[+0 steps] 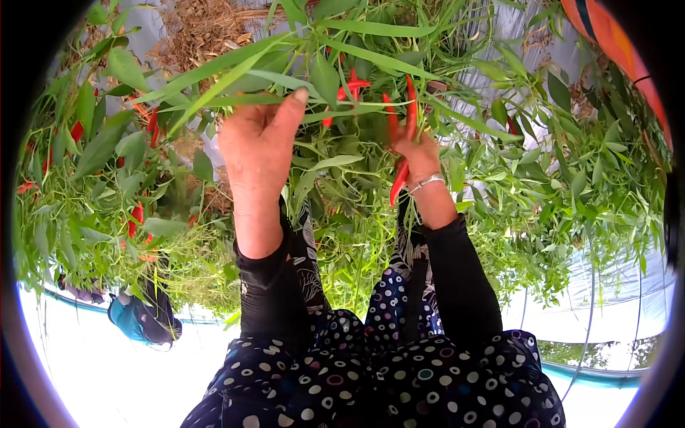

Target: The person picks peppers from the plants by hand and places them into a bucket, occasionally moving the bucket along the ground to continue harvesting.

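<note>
At upper left, my left hand (258,146) is among long green leaves (214,75), back of the hand showing, thumb up against a leaf. Its fingers curl in behind the foliage, and whatever they hold is hidden. My right hand (421,157), with a bracelet (427,182) on its wrist, is closed around several red chili peppers (411,107). Some point up past the fingers and one hangs below the palm. Between the hands, more red peppers (349,88) show on the plant, partly behind leaves.
Pepper plants (528,185) spread on both sides, with red peppers (135,217) at left. Dry straw (203,32) lies on pale sheeting at the top. Orange fabric (617,43) is at upper right. Another person (143,317) appears upside down at lower left.
</note>
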Action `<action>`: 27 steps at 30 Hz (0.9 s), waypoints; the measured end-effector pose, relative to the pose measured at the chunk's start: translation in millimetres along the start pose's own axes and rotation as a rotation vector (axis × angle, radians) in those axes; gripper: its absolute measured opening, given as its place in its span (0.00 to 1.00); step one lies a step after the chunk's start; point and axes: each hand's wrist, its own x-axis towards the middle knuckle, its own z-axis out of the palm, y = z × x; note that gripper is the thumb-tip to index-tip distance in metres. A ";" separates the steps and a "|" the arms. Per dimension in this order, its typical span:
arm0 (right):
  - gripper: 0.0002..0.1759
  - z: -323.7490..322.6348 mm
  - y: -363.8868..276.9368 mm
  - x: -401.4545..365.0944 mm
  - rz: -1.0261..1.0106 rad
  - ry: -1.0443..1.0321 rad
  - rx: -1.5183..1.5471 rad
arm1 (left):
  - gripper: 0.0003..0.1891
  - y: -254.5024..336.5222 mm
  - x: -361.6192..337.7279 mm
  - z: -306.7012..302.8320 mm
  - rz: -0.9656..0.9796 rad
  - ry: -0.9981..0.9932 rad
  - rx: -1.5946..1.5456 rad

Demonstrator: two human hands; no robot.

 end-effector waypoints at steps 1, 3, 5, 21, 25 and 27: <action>0.18 1.0 -2.9 -7.2 -0.022 0.010 0.116 | 0.17 -2.9 -12.2 1.6 -0.070 0.000 0.151; 0.23 2.2 -16.9 -22.7 -0.063 -0.052 0.288 | 0.18 -40.8 -36.7 11.3 -0.216 -0.027 -0.132; 0.28 -9.4 -24.5 -35.5 -0.040 -0.121 0.346 | 0.19 -38.6 -64.9 17.5 -0.660 -0.124 -0.567; 0.12 -70.7 -61.5 -172.7 -0.166 -0.411 0.455 | 0.18 -28.1 -25.0 94.0 -0.713 -0.130 -1.268; 0.13 -105.2 -111.0 -182.5 -0.302 -0.335 0.480 | 0.17 -17.9 -30.0 102.1 -0.723 -0.119 -1.261; 0.12 -91.3 -151.2 -168.9 -0.405 -0.300 0.453 | 0.17 -15.9 -31.1 103.9 -0.767 -0.021 -1.226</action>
